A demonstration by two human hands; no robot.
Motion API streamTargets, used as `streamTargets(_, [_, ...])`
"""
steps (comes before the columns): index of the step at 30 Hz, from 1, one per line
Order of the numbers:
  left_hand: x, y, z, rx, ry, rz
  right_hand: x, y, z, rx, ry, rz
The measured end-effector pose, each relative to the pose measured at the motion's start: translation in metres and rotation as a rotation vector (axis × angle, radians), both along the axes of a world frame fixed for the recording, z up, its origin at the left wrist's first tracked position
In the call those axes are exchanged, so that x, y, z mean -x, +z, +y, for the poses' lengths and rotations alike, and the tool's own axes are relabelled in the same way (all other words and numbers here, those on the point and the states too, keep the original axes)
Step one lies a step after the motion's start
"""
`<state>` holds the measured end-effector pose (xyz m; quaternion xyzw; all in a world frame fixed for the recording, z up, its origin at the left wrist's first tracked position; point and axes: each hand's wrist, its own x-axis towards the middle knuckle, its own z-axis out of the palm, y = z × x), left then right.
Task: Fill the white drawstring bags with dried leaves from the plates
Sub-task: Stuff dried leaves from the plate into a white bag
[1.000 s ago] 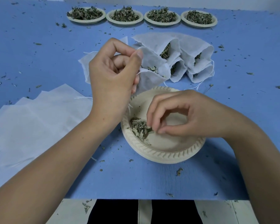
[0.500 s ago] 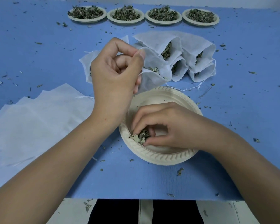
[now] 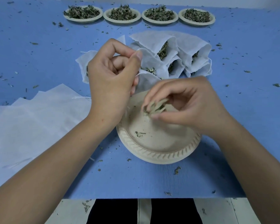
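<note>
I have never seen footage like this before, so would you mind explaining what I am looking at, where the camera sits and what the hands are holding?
There is no machine here: a person works with bare hands, and the single camera is worn on their head, looking forward and down. The left hand holds the rim of an open white drawstring bag. The right hand holds a pinch of dried leaves above a nearly empty plate. Behind it lie filled bags, and further back four full plates stand in a row. Flat empty bags lie overlapping at the left on the blue cover.
</note>
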<state>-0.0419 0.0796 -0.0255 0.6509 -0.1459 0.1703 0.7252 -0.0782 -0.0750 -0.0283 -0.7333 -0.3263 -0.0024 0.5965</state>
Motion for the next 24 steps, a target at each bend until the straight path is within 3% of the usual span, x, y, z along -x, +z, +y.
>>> streamTargets(4, [0.000,0.000,-0.001,-0.035,-0.035,0.012,-0.003,0.003,-0.003,-0.430,-0.120,0.031])
streamTargets(7, [0.000,-0.001,-0.001,-0.084,-0.055,0.005,-0.006,0.003,-0.004,-0.525,-0.323,0.054])
streamTargets(11, [0.003,-0.002,-0.003,-0.132,-0.088,-0.011,-0.006,0.000,-0.001,-0.350,-0.505,-0.032])
streamTargets(16, [0.006,-0.005,-0.007,-0.147,-0.160,-0.005,-0.006,-0.009,0.005,0.085,-0.577,-0.295])
streamTargets(20, [0.007,-0.006,-0.008,-0.139,-0.153,0.007,-0.007,-0.006,0.003,0.082,-0.562,-0.218])
streamTargets(24, [0.006,-0.004,-0.006,-0.122,-0.145,-0.007,-0.004,-0.004,0.001,0.089,-0.549,-0.345])
